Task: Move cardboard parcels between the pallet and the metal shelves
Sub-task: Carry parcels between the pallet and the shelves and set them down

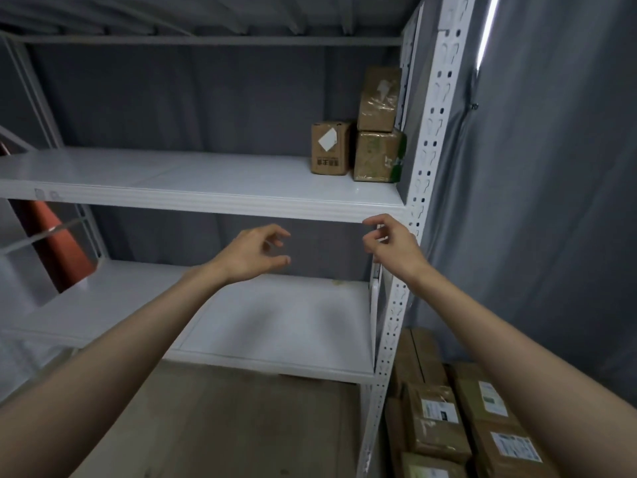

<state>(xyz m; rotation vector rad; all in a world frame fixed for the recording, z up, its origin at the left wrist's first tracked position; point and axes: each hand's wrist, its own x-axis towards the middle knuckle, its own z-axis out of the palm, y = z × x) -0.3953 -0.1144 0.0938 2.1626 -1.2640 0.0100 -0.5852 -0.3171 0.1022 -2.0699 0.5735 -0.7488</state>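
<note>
Head view: I look forward and down at a white metal shelf unit with both arms stretched out in front of me.
Left grip: my left hand is in the air in front of the gap between the middle shelf board and the lower shelf board; its fingers are loosely curled and it holds nothing.
Right grip: my right hand is just below the front edge of the middle shelf board, near the right upright post; fingers loosely curled, nothing in it. I cannot tell if a fingertip touches the edge.
Parcels on shelf: three cardboard parcels are at the far right end of the middle board. A small parcel with a white label stands just beside a taped parcel, and a third parcel lies on top of the taped one, leaning a little.
Parcels below: more labelled parcels lie low at the right, outside the post; what they rest on is hidden.
Open room: the middle board is bare to the left of the parcels, and the lower board is bare under my hands.
Edges: the post stands close to my right wrist.
Hard to see: an orange cone-like thing behind the left frame is partly covered; the print on the labels is too small to read; the lowest parcels are cut off by the picture border.
Background: a grey curtain hangs behind and to the right.
</note>
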